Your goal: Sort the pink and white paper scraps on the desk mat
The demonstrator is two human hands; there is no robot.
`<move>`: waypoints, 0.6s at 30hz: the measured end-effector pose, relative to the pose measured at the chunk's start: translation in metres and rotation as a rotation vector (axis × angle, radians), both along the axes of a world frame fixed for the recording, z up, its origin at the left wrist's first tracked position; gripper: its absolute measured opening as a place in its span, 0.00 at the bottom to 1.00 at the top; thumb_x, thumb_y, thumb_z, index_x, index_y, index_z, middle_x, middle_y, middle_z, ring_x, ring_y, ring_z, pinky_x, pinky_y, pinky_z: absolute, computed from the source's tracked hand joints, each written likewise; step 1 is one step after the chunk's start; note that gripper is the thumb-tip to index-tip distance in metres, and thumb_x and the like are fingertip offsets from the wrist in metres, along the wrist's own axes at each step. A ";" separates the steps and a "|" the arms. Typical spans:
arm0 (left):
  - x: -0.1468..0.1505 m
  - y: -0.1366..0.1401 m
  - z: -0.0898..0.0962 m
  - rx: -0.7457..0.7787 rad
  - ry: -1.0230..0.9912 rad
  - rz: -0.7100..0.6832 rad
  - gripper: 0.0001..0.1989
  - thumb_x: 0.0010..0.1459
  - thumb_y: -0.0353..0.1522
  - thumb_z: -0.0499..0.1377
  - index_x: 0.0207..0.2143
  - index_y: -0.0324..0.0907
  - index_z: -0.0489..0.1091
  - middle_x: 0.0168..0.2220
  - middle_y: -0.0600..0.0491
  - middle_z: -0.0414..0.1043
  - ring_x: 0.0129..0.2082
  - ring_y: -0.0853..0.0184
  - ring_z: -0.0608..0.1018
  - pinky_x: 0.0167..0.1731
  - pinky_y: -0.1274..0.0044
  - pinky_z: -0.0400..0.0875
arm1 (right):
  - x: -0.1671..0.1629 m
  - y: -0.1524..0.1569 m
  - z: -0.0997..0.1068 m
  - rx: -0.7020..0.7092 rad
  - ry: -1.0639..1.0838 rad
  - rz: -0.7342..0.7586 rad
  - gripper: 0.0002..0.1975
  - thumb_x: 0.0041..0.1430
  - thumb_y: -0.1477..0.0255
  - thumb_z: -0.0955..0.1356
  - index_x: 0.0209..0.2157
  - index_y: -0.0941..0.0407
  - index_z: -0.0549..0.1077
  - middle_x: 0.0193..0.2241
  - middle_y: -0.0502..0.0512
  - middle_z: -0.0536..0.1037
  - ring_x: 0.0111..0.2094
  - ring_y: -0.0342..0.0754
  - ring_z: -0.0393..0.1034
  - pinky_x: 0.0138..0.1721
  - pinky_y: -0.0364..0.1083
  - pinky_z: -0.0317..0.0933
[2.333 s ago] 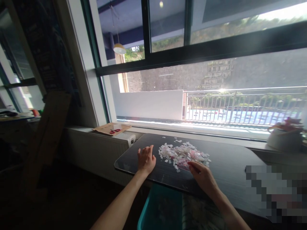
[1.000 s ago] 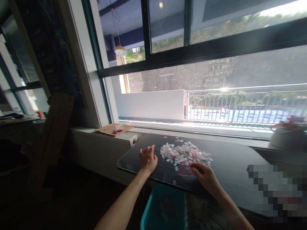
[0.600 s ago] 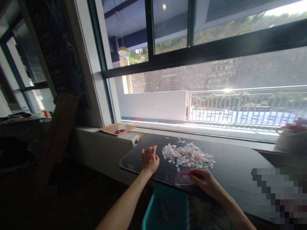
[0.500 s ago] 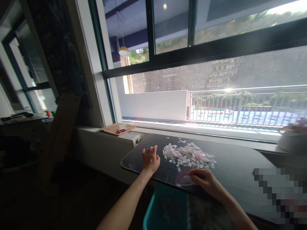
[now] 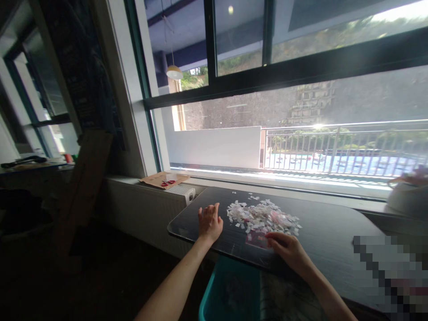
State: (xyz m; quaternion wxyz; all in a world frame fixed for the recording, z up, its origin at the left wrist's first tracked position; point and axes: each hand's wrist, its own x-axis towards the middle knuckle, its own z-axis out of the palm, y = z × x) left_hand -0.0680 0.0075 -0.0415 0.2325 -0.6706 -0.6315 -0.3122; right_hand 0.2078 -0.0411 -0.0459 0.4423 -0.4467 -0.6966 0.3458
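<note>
A pile of small white paper scraps (image 5: 264, 215), with some pinkish bits, lies on the dark table (image 5: 321, 240). My right hand (image 5: 288, 249) pinches a clear protractor (image 5: 256, 239) with reddish markings by its right end. The protractor is at the near edge of the pile, over the tabletop. To the left of the scraps, my left hand (image 5: 210, 222) rests on the table with its fingers apart and holds nothing. A few loose scraps (image 5: 253, 196) lie beyond the pile.
Below the table's near edge stands a teal bin (image 5: 230, 290). Red-handled scissors (image 5: 168, 183) lie on brown cardboard (image 5: 152, 178) by the window. A white pot (image 5: 406, 196) sits on the sill at right. A pixelated patch covers the table's right end.
My right hand has moved the protractor slightly away from me, up to the pile's near edge, and its flat outline now looks tilted. My left hand has stayed in place.
</note>
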 end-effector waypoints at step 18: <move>0.001 -0.001 0.003 -0.005 -0.013 -0.013 0.23 0.51 0.26 0.52 0.52 0.41 0.60 0.44 0.46 0.70 0.48 0.57 0.69 0.54 0.58 0.51 | 0.003 0.003 -0.003 0.044 -0.114 -0.083 0.15 0.52 0.64 0.65 0.34 0.59 0.79 0.24 0.54 0.79 0.27 0.49 0.72 0.29 0.43 0.63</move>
